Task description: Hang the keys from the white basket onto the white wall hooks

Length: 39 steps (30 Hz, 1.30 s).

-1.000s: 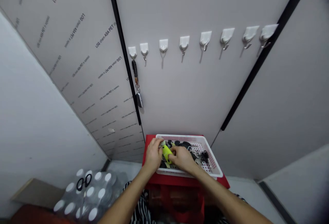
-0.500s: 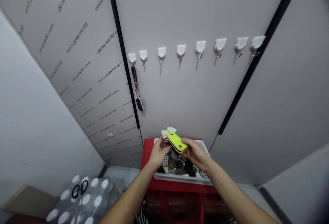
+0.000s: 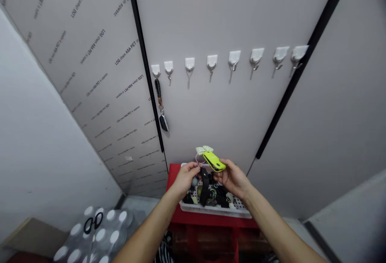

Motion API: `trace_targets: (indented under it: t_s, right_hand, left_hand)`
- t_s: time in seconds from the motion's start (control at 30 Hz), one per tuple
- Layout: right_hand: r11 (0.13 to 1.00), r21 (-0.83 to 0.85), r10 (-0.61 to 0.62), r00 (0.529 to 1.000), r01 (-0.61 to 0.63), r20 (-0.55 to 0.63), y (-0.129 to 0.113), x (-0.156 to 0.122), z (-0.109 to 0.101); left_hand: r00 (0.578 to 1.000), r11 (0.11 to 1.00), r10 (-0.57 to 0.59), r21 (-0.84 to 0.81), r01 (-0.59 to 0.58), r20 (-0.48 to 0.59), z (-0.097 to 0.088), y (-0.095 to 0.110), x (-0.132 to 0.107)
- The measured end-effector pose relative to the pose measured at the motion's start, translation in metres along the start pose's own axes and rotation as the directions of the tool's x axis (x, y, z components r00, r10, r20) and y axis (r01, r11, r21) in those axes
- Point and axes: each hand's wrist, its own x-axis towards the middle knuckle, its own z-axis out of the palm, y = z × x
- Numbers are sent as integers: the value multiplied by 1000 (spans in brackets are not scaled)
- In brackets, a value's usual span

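Note:
A bright yellow car key fob (image 3: 214,161) is held by my right hand (image 3: 233,177), with thumb on top and fingers beneath. From the fob's far end extends a pale green checked bow (image 3: 205,150) with a thin pink loop (image 3: 198,158). My left hand (image 3: 185,179) is closed in a pinch just below the loop; what lies between its fingertips is too small to make out. Close beside them a black strap (image 3: 204,186) hangs down over a white basket (image 3: 217,212) of keys and small dark items. Both hands are above this basket.
White adhesive hooks (image 3: 212,62) run in a row across the wall panel. On the leftmost hangs a black key fob (image 3: 164,122) with a braided strap. The basket stands on a red surface (image 3: 174,174). Scissors (image 3: 94,222) lie on wrapped bottles (image 3: 101,235) at lower left.
The yellow fob with its bow has moved slightly right and up, turning in my right hand. My left fingers have come away from the fob's side, and the black strap now shows below.

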Motion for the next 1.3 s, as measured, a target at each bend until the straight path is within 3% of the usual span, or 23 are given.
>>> trace_targets:
  t_s: [0.1,0.2,0.27,0.33,0.4,0.43,0.53,0.6,0.67,0.73,0.87,1.03,1.1,1.17,1.23,1.3]
  right_hand:
    - [994,-110,-14,998,9,-53,5,4,-7]
    - [900,-424,-162,981,103,-104,10,5,-11]
    - [657,-716,-379,925,236,-43,12,4,-13]
    - [271,-896,-550,820,352,156,15,1,-14]
    - [-85,-909,-593,712,408,375,17,-3,-13]
    - [-214,-885,-586,670,413,455,18,-5,-12]
    - [-467,-766,-480,601,442,639,19,-8,-7]
    - [-547,-669,-342,594,504,728,19,-7,-2]
    - [-556,-613,-243,595,562,766,18,-6,1]
    - [-498,-620,-226,600,606,768,15,-5,4]
    - [-158,-741,-322,675,652,663,4,-2,14]
    - [247,-793,-390,806,557,445,-20,6,36]
    - [382,-732,-410,813,564,413,-28,9,46]
    - [466,-650,-436,795,600,422,-35,12,56]
    - [508,-597,-420,784,620,457,-40,14,67]
    - [508,-585,-401,774,633,490,-45,16,79]
  left_hand:
    - [999,997,-36,-64,36,3,1,6,-1]
    - [998,985,-63,-163,57,-30,0,6,1]
    - [996,974,-67,-221,53,-57,0,4,3]
    - [995,967,-59,-253,36,-82,0,2,4]
    - [993,964,-67,-263,40,-96,0,-1,5]
    - [992,961,-87,-268,60,-92,0,-3,5]
    - [985,940,-155,-318,123,-78,0,-6,6]
    - [981,920,-177,-366,136,-81,-1,-7,6]
    - [978,906,-193,-398,145,-84,-2,-7,7]
    - [976,903,-209,-395,167,-66,-4,-5,6]
    - [987,956,-161,-248,155,-6,-7,2,4]
    - [1000,984,10,179,-12,10,-17,22,8]
    - [998,923,53,379,-64,39,-21,35,9]
    - [985,832,169,532,-158,28,-21,51,8]
    - [945,768,328,576,-280,23,-17,64,6]
    - [910,780,410,491,-387,65,-9,75,5]
